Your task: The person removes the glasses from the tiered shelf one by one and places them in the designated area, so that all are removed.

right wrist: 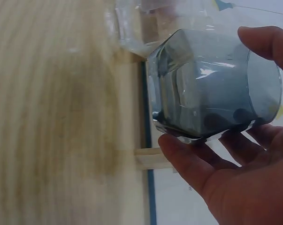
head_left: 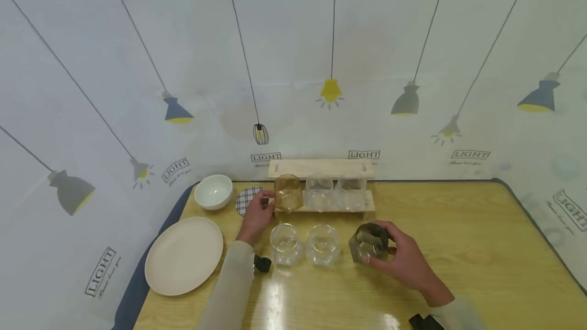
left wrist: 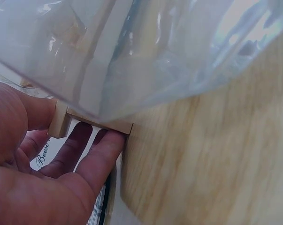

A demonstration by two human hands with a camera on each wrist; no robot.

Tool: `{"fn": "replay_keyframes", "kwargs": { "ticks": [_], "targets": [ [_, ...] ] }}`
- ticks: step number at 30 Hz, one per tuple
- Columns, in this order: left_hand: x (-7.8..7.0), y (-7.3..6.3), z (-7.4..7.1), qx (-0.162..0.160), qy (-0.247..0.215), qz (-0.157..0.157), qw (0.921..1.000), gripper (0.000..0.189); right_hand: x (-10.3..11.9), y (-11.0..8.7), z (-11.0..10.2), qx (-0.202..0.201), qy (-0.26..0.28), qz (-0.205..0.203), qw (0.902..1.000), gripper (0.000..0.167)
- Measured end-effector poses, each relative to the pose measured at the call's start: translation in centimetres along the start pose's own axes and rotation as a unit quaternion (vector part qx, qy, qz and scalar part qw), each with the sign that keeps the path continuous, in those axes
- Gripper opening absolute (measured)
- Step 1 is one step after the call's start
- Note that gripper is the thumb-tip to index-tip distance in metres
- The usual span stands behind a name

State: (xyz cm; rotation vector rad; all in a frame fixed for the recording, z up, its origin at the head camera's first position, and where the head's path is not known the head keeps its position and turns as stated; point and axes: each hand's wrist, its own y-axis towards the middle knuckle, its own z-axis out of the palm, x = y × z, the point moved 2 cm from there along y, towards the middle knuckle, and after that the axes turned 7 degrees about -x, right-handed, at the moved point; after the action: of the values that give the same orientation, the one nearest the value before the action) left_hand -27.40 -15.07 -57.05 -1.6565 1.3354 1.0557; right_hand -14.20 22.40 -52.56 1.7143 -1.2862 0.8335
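My right hand (head_left: 408, 261) grips a smoky grey glass (right wrist: 207, 84) with a faceted base; in the right wrist view it is off the table, thumb on one side and fingers on the other. The left hand (head_left: 258, 215) holds the left end of a wooden rack (left wrist: 61, 121), thumb and fingers on either side of the wood. On that rack stand an amber glass (head_left: 288, 193) and two clear glasses, the middle one (head_left: 319, 192) and the right one (head_left: 351, 192). Two more clear glasses, one left (head_left: 286, 245) and one right (head_left: 323, 245), stand on the table before it.
A white bowl (head_left: 213, 192), a checked round coaster (head_left: 246, 199) and a large pale plate (head_left: 184, 256) lie on the left of the wooden table (head_left: 458, 228). Behind the rack rises a wall (head_left: 293, 65) printed with hanging lamps.
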Motion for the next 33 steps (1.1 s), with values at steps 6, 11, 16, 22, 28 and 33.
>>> {"fn": "replay_keyframes", "kwargs": {
  "ticks": [6, 11, 16, 22, 28, 33],
  "targets": [
    [0.0, -0.3, 0.1, -0.011, -0.012, 0.004, 0.9999, 0.026, -1.6, -0.2, 0.6, 0.027, -0.002, 0.043, 0.9987, 0.078],
    [0.0, -0.3, 0.1, -0.012, -0.011, 0.003, 0.9999, 0.026, -2.1, -0.1, 1.0, 0.038, -0.003, 0.049, 0.9980, 0.081],
    [-0.3, -0.6, 0.1, -0.008, -0.010, -0.002, 0.9999, 0.027, -2.3, 0.0, 1.1, 0.048, -0.014, 0.065, 0.9966, 0.084],
    [-0.5, -0.6, 0.0, -0.012, 0.001, 0.002, 0.9999, 0.026, -1.9, 0.3, 0.8, 0.064, -0.026, 0.073, 0.9949, 0.087],
    [-0.4, -0.4, 0.0, -0.013, 0.006, 0.003, 0.9999, 0.026, -1.2, 0.9, 0.2, 0.053, -0.041, 0.023, 0.9975, 0.074],
    [-0.4, -0.4, 0.0, -0.013, 0.011, 0.001, 0.9999, 0.026, -0.5, 2.3, -0.4, 0.031, -0.056, -0.001, 0.9980, 0.063]
  ]
}}
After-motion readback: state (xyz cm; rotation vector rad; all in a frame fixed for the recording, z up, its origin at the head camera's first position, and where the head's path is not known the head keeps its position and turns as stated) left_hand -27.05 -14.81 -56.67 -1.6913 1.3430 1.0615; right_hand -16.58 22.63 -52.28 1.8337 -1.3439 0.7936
